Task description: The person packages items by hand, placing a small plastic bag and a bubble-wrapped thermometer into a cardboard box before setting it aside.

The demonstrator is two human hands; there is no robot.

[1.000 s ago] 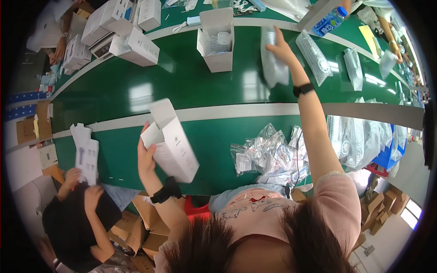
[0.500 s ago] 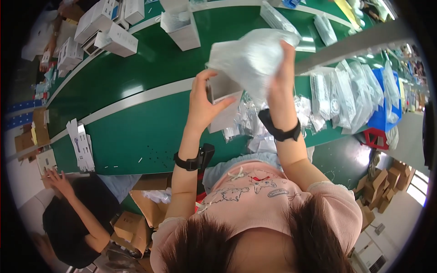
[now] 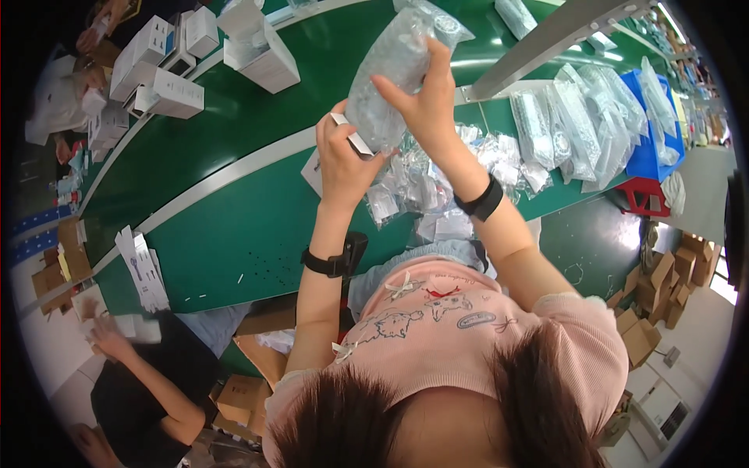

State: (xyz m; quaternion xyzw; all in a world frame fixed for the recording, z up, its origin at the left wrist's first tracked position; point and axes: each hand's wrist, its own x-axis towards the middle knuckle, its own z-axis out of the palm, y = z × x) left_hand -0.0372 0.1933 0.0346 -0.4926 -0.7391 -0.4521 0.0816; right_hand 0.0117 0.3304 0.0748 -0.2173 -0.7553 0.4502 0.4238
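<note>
My left hand [image 3: 345, 164] is closed around a white cardboard box [image 3: 313, 171], whose raised flap shows between the fingers; the palm hides most of the box. A clear bubble-wrapped package [image 3: 380, 90] stands tilted over it, its lower end at the box's mouth. Whether that end is inside, I cannot tell. My right hand [image 3: 431, 100] grips the package from the right, thumb and fingers pressed on the wrap. Below and to the right of my hands lies a pile of small clear plastic packets [image 3: 425, 183].
Right of the pile, bubble-wrapped packages [image 3: 573, 129] stand beside a blue bin [image 3: 659, 152]. A metal post [image 3: 538, 51] slants across the bench's far right. White boxes [image 3: 261, 58] stand at the far left. Flat printed cards [image 3: 140, 265] lie near a co-worker's hand [image 3: 109, 339].
The bubble-wrapped package has swung left and more upright over the box. My right hand has moved left with it, and the box has tipped in my left hand.
</note>
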